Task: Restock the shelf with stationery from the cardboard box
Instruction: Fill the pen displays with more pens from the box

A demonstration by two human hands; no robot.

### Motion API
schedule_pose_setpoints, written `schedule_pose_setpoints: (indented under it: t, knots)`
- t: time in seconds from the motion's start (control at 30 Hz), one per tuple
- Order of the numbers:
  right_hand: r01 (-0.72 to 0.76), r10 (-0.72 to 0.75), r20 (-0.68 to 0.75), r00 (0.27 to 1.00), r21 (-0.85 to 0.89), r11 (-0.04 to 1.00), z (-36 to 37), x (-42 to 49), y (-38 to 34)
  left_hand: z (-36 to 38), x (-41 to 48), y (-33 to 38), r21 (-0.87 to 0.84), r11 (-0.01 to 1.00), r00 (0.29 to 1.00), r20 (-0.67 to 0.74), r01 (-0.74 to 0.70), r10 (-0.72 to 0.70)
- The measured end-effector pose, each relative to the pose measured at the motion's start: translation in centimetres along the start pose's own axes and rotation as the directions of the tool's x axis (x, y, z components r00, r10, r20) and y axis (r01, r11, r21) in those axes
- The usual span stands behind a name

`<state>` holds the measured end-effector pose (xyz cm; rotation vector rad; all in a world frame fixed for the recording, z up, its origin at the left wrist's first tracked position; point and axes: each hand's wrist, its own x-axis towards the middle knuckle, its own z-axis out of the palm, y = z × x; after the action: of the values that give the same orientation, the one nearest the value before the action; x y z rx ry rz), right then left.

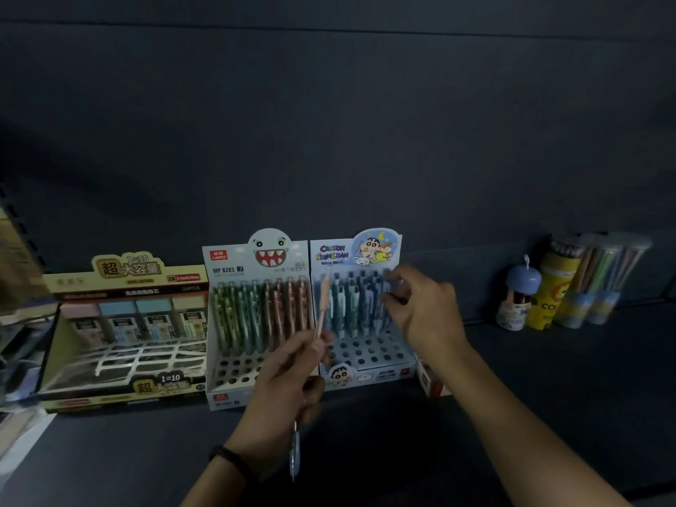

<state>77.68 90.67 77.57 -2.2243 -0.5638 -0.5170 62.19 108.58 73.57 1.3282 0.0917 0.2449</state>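
On the dark shelf (548,378), the far-left item is a yellow display box (124,334) of pastel lead-refill cases, its back rows filled and its near grid bare. Just right of it, touching, stands the monster-face pen display (256,312), holding green and copper pens in its back rows, with open holes in front. The left hand (289,382), wearing a dark wristband (234,461), is closed around a few pens: a peach pen (323,305) sticks up from the fingers across the seam between the two pen displays, and a blue pen (294,451) points down below the palm. Next right, the Crayon Shin-chan display (360,309) carries blue and teal pens at the back. The right hand (420,309) reaches over its right side, fingers loosely curled near the pen tops; whether it pinches one cannot be told through the blur. Far right, well apart, stand a small blue-capped tub (519,298) and tubes of coloured pencils (585,283).
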Motion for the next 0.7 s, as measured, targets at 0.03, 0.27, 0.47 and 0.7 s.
schedule_pose_setpoints:
  t: [0.03,0.27,0.47,0.7]
  knots:
    - [0.015,-0.015,0.016,1.0,-0.012,1.0,0.4,-0.1,0.3,0.0,0.1,0.0,0.006,1.0,1.0,-0.003,-0.006,0.007]
    - [0.077,-0.07,-0.09,0.994,0.086,0.993,-1.6,-2.0,-2.2,0.2,0.2,0.0,0.066,0.997,0.999,0.013,-0.047,0.046]
    - [-0.08,-0.07,0.3,0.951,0.459,0.885,-0.4,-4.8,-5.6,0.3,0.4,-0.5,0.133,0.989,0.998,0.0,-0.067,0.068]
    - [-0.181,-0.049,0.317,0.947,0.654,0.735,0.0,-4.5,-6.6,-0.2,0.3,0.4,0.148,0.989,1.0,-0.013,0.007,-0.005]
